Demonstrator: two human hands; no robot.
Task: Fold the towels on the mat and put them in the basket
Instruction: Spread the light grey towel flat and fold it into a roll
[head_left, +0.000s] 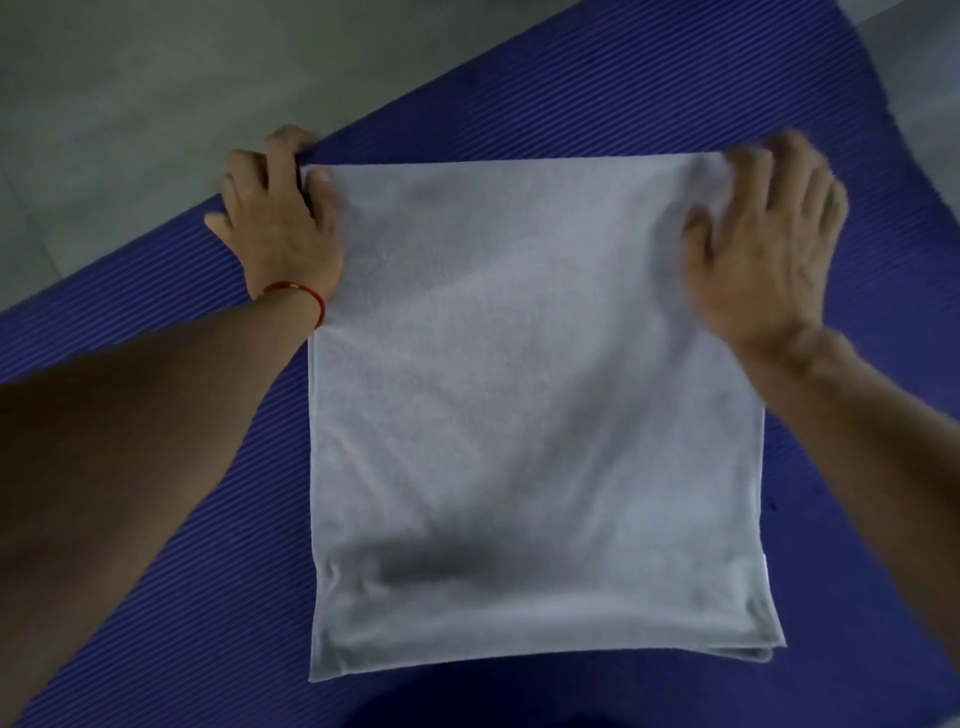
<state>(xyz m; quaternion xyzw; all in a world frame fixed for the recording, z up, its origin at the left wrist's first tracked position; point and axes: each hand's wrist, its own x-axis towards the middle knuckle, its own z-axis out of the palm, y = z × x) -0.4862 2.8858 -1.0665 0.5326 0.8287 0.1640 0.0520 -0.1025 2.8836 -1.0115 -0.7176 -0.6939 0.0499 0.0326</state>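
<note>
White towel (530, 405) flat on blue mat (156, 597), already doubled. Left hand (283, 218) pinches far-left corner; right hand (763, 239) at far-right corner, blurred, probably pinching too. Next fold: lift both corners together, keep edges level, land square on near edge. Basket unseen.

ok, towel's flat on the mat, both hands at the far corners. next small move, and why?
Probably draw both far corners toward the near edge to fold the towel in half again. The left hand and right hand each sit on a far corner, the towel lies flat on the blue mat, and no basket is in view yet.
</note>
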